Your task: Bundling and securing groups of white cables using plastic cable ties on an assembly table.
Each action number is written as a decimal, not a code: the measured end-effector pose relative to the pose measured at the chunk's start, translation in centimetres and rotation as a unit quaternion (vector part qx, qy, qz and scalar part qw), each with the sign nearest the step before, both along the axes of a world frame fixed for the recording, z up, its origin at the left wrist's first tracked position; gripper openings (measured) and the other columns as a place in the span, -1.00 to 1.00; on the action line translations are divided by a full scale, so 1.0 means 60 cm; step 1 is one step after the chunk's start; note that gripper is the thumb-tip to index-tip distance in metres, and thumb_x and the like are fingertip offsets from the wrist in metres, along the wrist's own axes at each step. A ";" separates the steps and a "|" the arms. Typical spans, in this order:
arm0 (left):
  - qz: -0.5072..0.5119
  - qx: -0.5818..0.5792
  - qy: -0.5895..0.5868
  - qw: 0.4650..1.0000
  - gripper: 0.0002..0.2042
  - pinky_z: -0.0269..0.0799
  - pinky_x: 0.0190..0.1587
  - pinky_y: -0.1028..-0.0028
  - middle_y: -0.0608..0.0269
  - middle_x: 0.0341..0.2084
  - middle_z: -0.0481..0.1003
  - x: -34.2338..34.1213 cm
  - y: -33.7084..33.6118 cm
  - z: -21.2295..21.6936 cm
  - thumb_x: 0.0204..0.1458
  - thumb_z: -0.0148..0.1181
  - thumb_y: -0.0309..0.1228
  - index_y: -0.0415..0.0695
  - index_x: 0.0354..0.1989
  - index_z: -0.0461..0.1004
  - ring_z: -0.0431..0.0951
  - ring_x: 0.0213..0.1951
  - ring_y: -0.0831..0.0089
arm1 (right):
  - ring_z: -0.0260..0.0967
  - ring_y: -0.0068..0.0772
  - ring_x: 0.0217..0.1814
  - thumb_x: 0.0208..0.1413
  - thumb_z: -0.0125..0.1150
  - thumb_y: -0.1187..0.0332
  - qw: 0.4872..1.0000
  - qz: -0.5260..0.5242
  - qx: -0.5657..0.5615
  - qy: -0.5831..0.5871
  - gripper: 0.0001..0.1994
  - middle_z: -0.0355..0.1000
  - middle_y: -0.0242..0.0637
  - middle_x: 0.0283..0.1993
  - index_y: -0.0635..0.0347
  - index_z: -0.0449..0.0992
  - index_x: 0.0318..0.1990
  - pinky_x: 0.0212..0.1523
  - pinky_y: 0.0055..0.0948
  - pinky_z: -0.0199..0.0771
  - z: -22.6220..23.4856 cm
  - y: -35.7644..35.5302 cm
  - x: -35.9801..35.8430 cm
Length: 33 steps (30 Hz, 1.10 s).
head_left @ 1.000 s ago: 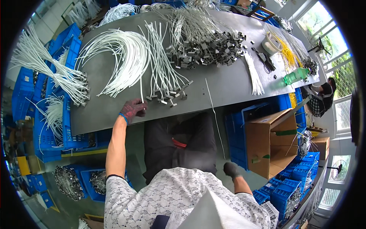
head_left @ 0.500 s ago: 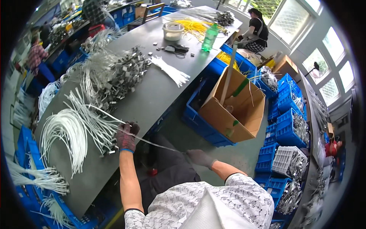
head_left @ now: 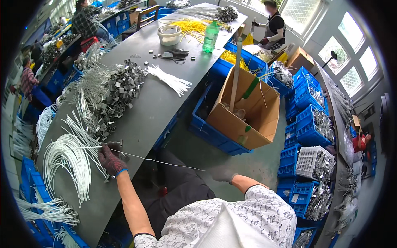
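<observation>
My left hand (head_left: 111, 160), in a dark knitted glove, is closed on a long thin strand (head_left: 155, 160) at the table's near edge. To the hand's left the strand shows as a white cord; to its right it runs thin and pale in the air. My right hand (head_left: 224, 175), gloved and smeared by motion, is just beyond the strand's free end, seemingly apart from it. Beside my left hand are a curved bundle of white cords (head_left: 68, 161) and more loose cords. Farther back sits a heap of cords with small metal end pieces (head_left: 120, 89).
The grey table (head_left: 140, 128) also bears a white cord bundle (head_left: 169, 80), a bucket (head_left: 169, 35), a green bottle (head_left: 211, 37) and yellow cords (head_left: 190, 28). A cardboard box (head_left: 260, 113) stands in a blue crate on my right. Stacked crates (head_left: 316, 124) and people are beyond.
My left hand has moved left with the strand, toward the white bundle. The strand's right end has come away from my right hand. The seated person at the back now sits more upright.
</observation>
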<state>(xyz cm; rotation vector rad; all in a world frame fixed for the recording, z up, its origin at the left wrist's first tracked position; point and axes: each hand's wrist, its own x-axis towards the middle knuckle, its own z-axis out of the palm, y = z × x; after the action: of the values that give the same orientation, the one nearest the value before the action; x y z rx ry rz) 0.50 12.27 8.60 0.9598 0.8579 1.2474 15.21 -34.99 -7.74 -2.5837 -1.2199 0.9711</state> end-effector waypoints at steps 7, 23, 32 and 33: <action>-0.311 -0.056 0.118 0.941 -0.90 0.60 -0.16 0.37 0.22 -0.32 0.60 -0.005 -0.119 -0.076 0.26 0.14 -0.41 -0.15 -0.17 0.52 0.62 -0.28 0.40 | 0.53 0.24 -0.06 0.16 -0.03 0.37 1.000 0.023 0.001 0.004 -0.76 0.55 0.15 -0.17 0.22 0.57 -0.17 -0.11 0.06 0.51 0.009 0.030 0.004; -0.344 -0.065 -0.001 0.937 -0.76 0.61 -0.19 0.34 0.15 -0.38 0.60 -0.002 -0.176 -0.017 0.28 0.18 -0.26 -0.21 -0.27 0.50 0.62 -0.36 0.35 | 0.53 0.17 -0.19 0.23 0.10 0.15 0.981 0.095 0.170 0.005 -0.73 0.54 0.10 -0.28 0.14 0.58 -0.18 -0.20 0.01 0.52 0.194 0.355 -0.039; -0.350 -0.001 0.050 0.935 -0.82 0.55 -0.13 0.39 0.14 -0.35 0.61 -0.041 -0.153 0.043 0.26 0.15 -0.37 -0.24 -0.17 0.54 0.63 -0.28 0.39 | 0.43 -0.27 -0.35 0.16 0.24 0.30 0.874 0.028 0.402 0.273 -0.75 0.46 -0.15 -0.34 0.24 0.53 -0.07 -0.24 -0.31 0.50 0.251 0.381 -0.045; -0.341 0.071 0.126 0.929 -0.83 0.53 -0.09 0.42 0.13 -0.31 0.62 -0.043 -0.160 0.042 0.24 0.15 -0.40 -0.25 -0.16 0.56 0.62 -0.24 0.41 | 0.46 -0.26 -0.29 0.12 0.27 0.33 0.853 0.129 0.499 0.082 -0.74 0.49 -0.11 -0.25 0.23 0.54 -0.07 -0.22 -0.30 0.51 0.242 0.396 -0.041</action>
<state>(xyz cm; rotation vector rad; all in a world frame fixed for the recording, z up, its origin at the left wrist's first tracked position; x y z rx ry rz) -2.06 2.65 11.10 1.4063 0.5473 0.5957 12.75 -11.23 6.81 -1.5162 -1.4936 0.3693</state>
